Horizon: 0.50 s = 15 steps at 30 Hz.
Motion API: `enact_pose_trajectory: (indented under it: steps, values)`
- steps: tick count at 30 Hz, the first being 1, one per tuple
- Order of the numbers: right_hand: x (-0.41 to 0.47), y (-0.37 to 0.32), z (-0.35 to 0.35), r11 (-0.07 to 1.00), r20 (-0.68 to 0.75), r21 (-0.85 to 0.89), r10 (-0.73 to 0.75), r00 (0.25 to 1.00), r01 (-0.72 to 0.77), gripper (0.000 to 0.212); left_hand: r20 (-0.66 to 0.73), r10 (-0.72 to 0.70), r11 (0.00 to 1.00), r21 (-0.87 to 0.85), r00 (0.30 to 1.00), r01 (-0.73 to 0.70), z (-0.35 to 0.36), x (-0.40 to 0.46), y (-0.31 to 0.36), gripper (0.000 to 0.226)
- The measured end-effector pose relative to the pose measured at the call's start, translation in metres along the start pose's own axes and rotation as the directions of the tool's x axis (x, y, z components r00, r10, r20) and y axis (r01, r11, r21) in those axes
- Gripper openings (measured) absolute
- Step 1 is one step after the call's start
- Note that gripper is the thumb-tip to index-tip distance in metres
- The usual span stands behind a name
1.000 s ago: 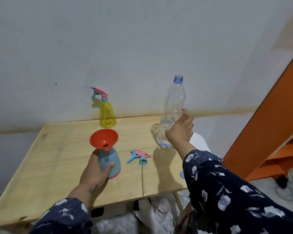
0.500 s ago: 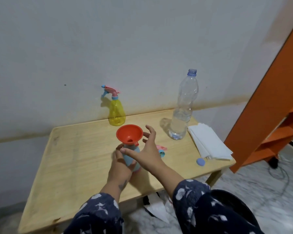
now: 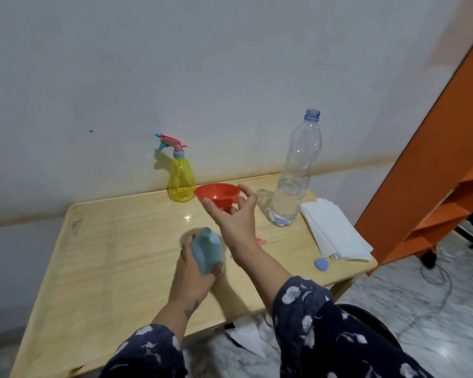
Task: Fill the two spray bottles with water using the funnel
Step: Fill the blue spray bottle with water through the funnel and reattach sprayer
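Right hand grips the red funnel above the table, at 1 o'clock from the blue spray bottle, which the left hand holds tilted. Yellow spray bottle stands at 11 o'clock.

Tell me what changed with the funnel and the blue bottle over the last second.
The right hand, which a second ago let go of the water bottle, has taken the orange funnel and lifted it off the blue spray bottle. The left hand still grips that bottle, now tilted with its neck open. The yellow spray bottle, tissues and blue cap stayed put.
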State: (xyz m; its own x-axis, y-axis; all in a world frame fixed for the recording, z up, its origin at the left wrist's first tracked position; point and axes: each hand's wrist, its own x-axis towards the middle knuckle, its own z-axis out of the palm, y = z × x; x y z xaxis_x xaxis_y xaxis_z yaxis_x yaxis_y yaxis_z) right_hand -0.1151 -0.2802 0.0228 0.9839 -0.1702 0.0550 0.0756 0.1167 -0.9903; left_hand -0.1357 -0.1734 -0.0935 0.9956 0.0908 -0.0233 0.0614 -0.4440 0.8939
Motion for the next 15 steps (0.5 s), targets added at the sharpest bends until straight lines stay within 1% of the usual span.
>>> enact_pose_trajectory:
  steps: [1,3,5,7,9,11,13,15]
  values:
    - [0.010,-0.005,-0.006,1.000,0.002,-0.014,-0.008,1.000,0.008,0.072,0.001,0.010,1.000,-0.002,1.000,-0.010,0.000,0.001,-0.002,0.094]
    - [0.032,-0.007,-0.020,0.992,0.011,-0.122,0.015,1.000,-0.013,0.077,-0.015,0.039,0.999,-0.007,0.999,-0.039,0.000,0.002,-0.004,0.090]
    - [0.052,0.001,-0.037,0.952,-0.002,-0.292,0.093,0.996,-0.090,0.085,-0.061,0.058,0.998,0.000,0.996,-0.058,-0.001,0.006,-0.002,0.088]
    - [0.069,0.014,-0.053,0.887,-0.020,-0.423,0.197,0.980,-0.187,0.087,-0.122,0.063,0.998,0.005,0.991,-0.063,-0.003,0.013,0.004,0.087]
    - [0.083,0.026,-0.067,0.850,-0.030,-0.446,0.299,0.954,-0.281,0.085,-0.157,0.041,0.999,-0.003,0.987,-0.042,-0.004,0.023,0.010,0.087]
    - [0.095,0.038,-0.077,0.829,-0.057,-0.419,0.383,0.922,-0.370,0.078,-0.169,0.026,1.000,-0.009,0.985,-0.028,-0.008,0.033,0.014,0.086]
    - [0.108,0.044,-0.083,0.799,-0.076,-0.397,0.461,0.884,-0.451,0.065,-0.174,0.020,1.000,-0.005,0.984,-0.021,-0.009,0.042,0.014,0.086]
    - [0.116,0.047,-0.086,0.790,-0.047,-0.378,0.504,0.862,-0.482,0.052,-0.180,0.009,1.000,0.000,0.984,-0.009,-0.009,0.049,0.013,0.086]
